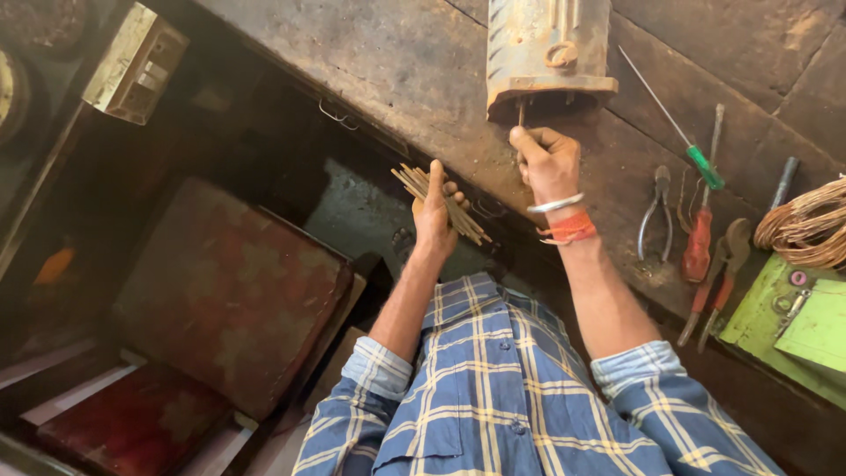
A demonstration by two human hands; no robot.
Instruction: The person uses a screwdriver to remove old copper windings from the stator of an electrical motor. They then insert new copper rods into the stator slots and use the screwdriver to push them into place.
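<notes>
Sticks (pixel 441 204), thin and tan, bundled in the left hand (pixel 434 214), fanned out at both ends, held out past the near edge of the workbench (pixel 414 62) and above the dark gap below it. Left fingers wrapped round the middle of the bundle, thumb up along it. One more stick (pixel 521 115) pinched upright in the right hand (pixel 546 163), fingers closed on it, tip going into the underside of the rusty metal housing (pixel 548 55) standing near the far edge of the bench. Whether the stick sits in a slot or just beside one: cannot tell, too shadowed.

Likely trouble, judged from this: loose grip on a splayed bundle over open space, so a few could slide out and drop into the dark below. Thin stick pushed at an angle could bend or snap at the mouth of the housing. Rough rusted rim close to the right knuckles, so a slip could scrape them.

Farther along toward the right end of the bench: pliers (pixel 654 210), a green-handled screwdriver (pixel 703 166), red-handled tools (pixel 698 247), a coil of copper wire (pixel 806 225), a green tray (pixel 775 326). Off the bench on the left, a patterned cushion (pixel 229 291)
</notes>
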